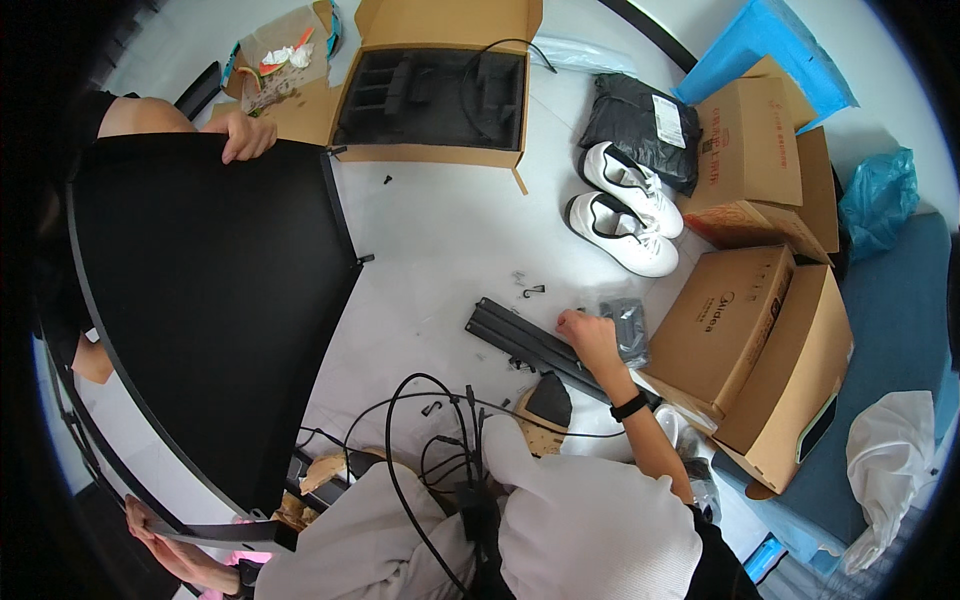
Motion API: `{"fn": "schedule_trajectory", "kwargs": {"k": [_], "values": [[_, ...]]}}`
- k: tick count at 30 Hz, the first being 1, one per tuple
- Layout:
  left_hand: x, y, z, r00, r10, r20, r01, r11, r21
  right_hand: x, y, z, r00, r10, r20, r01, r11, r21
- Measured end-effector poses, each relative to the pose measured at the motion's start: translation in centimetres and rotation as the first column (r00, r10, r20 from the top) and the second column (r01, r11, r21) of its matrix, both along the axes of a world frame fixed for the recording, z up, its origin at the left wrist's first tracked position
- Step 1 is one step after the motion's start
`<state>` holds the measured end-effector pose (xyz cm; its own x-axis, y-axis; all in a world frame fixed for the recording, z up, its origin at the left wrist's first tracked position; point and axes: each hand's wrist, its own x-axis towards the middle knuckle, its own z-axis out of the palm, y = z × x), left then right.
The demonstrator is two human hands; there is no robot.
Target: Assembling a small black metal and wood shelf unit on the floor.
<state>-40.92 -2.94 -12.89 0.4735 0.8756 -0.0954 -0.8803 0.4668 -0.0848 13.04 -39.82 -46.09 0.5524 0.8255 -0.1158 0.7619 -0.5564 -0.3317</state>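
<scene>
The black bar [530,345] lies on the floor [440,230], its long axis running from upper left to lower right, beside the carton [740,330]. The right hand [585,335] rests on its middle, fingers curled down; whether they pinch anything cannot be told. The left hand [160,535] is well away, clamped on the panel [210,310].

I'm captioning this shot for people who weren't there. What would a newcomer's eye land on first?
First, the big black curved panel filling the left side, held at its lower corner by the person's left hand and at its top edge by another person's hand. Next, the right hand resting on long black bars on the white floor, mid-frame. White sneakers and cardboard boxes crowd the right.
</scene>
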Motion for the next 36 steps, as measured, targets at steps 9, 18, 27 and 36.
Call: {"fn": "schedule_trajectory", "kwargs": {"k": [9, 18, 27, 36], "values": [[-0.4, 1.0, -2.6, 0.995, -0.096, -0.002, 0.092, 0.950, 0.297, 1.1, 6.4, 1.1, 0.993, -0.117, 0.035, 0.114, 0.990, 0.082], [2.0, -1.9, -3.9, 0.973, 0.232, 0.017, -0.230, 0.952, 0.200, 2.4, 7.4, -3.6, 0.979, 0.085, 0.184, -0.095, 0.994, 0.049], [2.6, -3.0, -3.3, 0.918, 0.395, 0.040, -0.396, 0.899, 0.187, 1.8, 9.8, 0.1, 0.998, -0.023, 0.053, 0.019, 0.997, 0.077], [-0.4, -2.7, -5.9, 0.920, 0.391, 0.028, -0.389, 0.903, 0.183, 3.8, 12.8, 9.5, 0.917, -0.013, -0.399, 0.162, 0.925, 0.343]]}}
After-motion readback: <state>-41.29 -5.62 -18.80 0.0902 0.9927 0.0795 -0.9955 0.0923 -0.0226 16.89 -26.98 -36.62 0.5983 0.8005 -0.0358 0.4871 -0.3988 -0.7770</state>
